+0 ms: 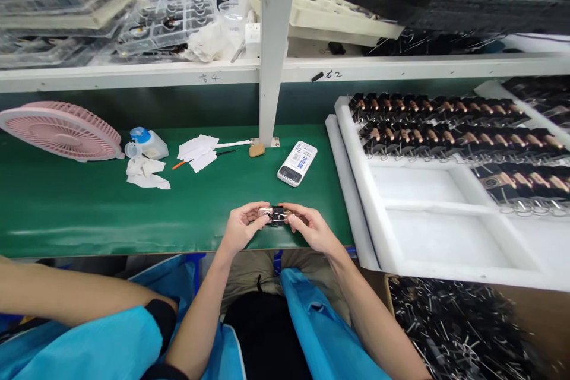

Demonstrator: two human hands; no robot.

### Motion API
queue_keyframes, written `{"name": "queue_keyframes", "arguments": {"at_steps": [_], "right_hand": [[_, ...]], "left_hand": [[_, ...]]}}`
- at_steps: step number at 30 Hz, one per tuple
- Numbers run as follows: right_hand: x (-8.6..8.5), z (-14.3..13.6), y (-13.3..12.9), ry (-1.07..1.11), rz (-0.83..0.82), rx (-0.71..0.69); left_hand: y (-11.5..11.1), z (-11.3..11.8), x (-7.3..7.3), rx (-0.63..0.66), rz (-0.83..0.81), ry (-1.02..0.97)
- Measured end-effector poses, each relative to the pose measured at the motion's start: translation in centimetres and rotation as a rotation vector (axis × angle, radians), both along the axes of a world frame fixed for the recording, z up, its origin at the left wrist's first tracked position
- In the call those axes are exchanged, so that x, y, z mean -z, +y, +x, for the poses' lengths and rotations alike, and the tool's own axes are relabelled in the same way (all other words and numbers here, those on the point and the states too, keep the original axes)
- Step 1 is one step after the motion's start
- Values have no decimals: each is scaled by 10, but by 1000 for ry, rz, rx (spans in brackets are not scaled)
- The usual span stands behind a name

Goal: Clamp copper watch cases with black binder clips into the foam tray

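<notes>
green surface [200, 228], smooth & a bit glossy, runs across the view. at r, thick white foam-like tray [380, 219], w/ squared rims & shallow rect. recesses, carries rows of blk-&-copper pcs [505, 181], wire loops sticking out. under it, brown cardboard box [521, 303] w/ a tangled heap of blk clips [454, 338], thin shiny wires. far l, round pink plastic fan [62, 130], ribbed grille, tilted back.

l hand [249, 219] & r hand [309, 222] meet over the surface's near edge, fingers curled. each grip is pinched nearly closed on a clipped part [276, 215]: l at the copper end, r at the wire end.

beyond them, white phone-like slab [297, 163], rounded corners, blue print, dark panel at near end. further l, flat creased white papers [198, 151], soft crumpled tissue [146, 172], squat translucent bottle [154, 145] w/ blue top. clipped part itself is short, oblong: copper-toned w/ dark round spot, blk middle, bright wires. smallest, tan block [256, 149], chunky, by the white post's [272, 41] foot.
</notes>
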State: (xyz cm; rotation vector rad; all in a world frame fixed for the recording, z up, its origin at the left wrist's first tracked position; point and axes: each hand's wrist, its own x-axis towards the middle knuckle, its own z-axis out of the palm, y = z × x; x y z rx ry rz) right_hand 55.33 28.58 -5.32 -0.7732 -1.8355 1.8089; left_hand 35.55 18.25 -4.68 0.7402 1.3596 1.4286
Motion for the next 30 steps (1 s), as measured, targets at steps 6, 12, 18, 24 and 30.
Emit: {"name": "queue_keyframes", "arguments": {"at_steps": [6, 12, 18, 24, 30], "right_hand": [[-13, -5, -16, -1, 19, 51], [-48, 81, -41, -30, -225, -481], [-2, 256, -42, -497, -424, 103], [99, 316, -4, -1039, -284, 868], [133, 308, 19, -1179, -284, 1006]], "left_hand": [[-1, -4, -5, -21, -7, 41], [3, -14, -6, -230, 101, -105], [8, -17, -9, -283, 101, -173], [10, -15, -12, -266, 86, -125], [9, -10, -13, -240, 106, -56]]}}
